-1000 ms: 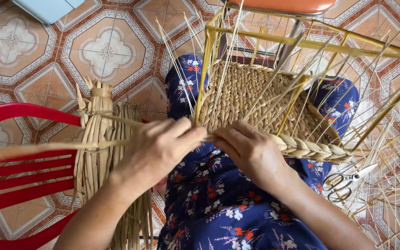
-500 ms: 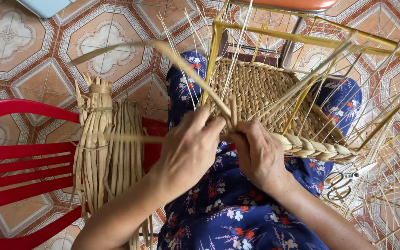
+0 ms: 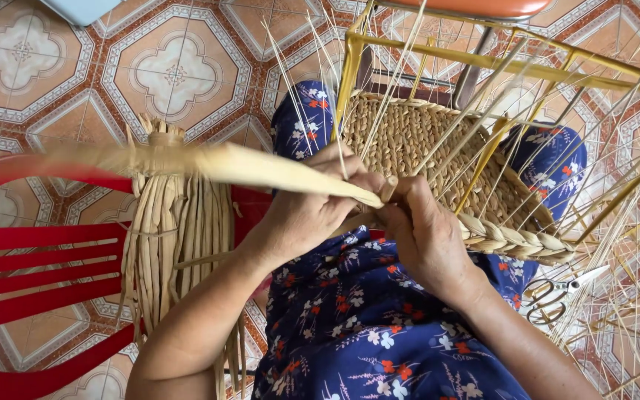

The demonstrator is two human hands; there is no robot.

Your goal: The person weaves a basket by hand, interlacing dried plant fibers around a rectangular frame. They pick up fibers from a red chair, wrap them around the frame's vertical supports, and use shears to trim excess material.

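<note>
At the far left a red plastic chair (image 3: 31,259) stands on the patterned tile floor (image 3: 172,67), and a tied bundle of dried reed strips (image 3: 175,237) hangs over its edge, the strips running top to bottom. Across the bundle lies a long flat reed strand (image 3: 261,169): its long axis runs nearly level, from a blurred free end at the left, tapering rightward and slightly downward to a narrow tip held between both hands. The left hand (image 3: 312,211) is curled, its fingers pressed together, with the thumb and forefinger pinching the strand close to its tip. Just beside it, touching, the right hand (image 3: 424,237) is closed around the same tip at the braided rim of the woven basket (image 3: 424,144). The basket rests on the person's lap, on a blue floral garment (image 3: 364,326), inside a yellow metal frame (image 3: 498,63). Thin upright stakes (image 3: 475,104) fan out from the basket wall and cross in front of the hands. Scissors (image 3: 557,289) lie at the right, among loose stakes.
</note>
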